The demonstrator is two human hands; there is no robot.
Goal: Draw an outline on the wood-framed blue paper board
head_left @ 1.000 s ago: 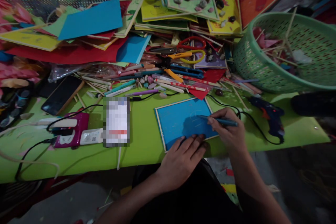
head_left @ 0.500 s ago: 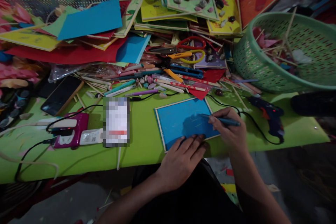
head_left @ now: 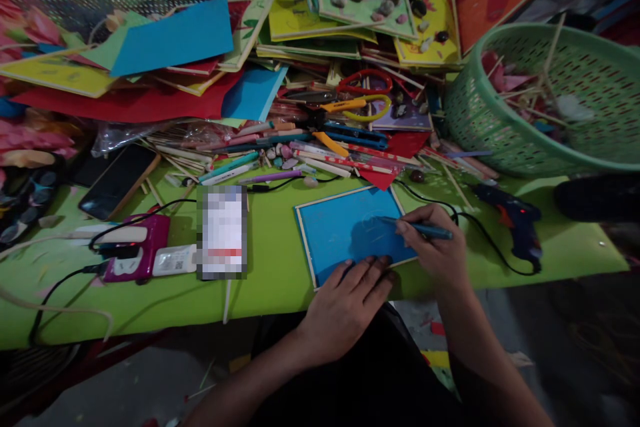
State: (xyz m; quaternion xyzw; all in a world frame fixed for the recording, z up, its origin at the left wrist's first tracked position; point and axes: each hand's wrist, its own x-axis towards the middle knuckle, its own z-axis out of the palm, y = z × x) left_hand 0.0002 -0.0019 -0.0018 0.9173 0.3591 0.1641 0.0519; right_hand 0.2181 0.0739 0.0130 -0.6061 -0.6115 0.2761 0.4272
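A blue card framed with thin wooden sticks (head_left: 340, 230) lies flat on the green table (head_left: 270, 247). My right hand (head_left: 437, 247) is closed around a blue pen (head_left: 425, 231) whose tip rests on the card's right part. My left hand (head_left: 345, 303) lies flat with its fingers stretched out, pressing the card's near edge at the table's front.
A blue glue gun (head_left: 515, 220) with a black cable lies to the right. A green mesh basket (head_left: 500, 120) stands at the back right. Scissors (head_left: 363, 90), pens, sticks and stacked coloured cards crowd the back. A dark phone (head_left: 120, 180) and a pink power bank (head_left: 135, 250) sit at left.
The right hand with the pen has shifted very slightly over the card; the left hand has stayed in place.
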